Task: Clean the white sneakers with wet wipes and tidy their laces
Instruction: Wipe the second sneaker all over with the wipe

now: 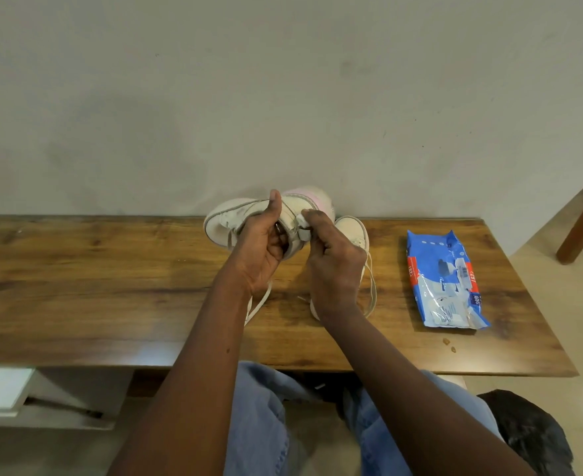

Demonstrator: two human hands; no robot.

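My left hand point(260, 249) grips a white sneaker point(228, 219) and holds it lifted above the wooden table point(111, 286), its toe pointing left and my thumb up over its top. My right hand point(331, 259) pinches a small white wet wipe point(304, 225) against the sneaker's heel side. A loose lace point(257, 307) hangs down from this shoe to the table. The second white sneaker point(351, 231) lies on the table behind my right hand, mostly hidden, with its lace point(372, 286) trailing toward me.
A blue pack of wet wipes point(444, 280) lies on the table's right part. A grey wall stands right behind the table. A wooden leg point(582, 221) rises at the far right. Small crumbs point(449, 345) lie near the front right edge.
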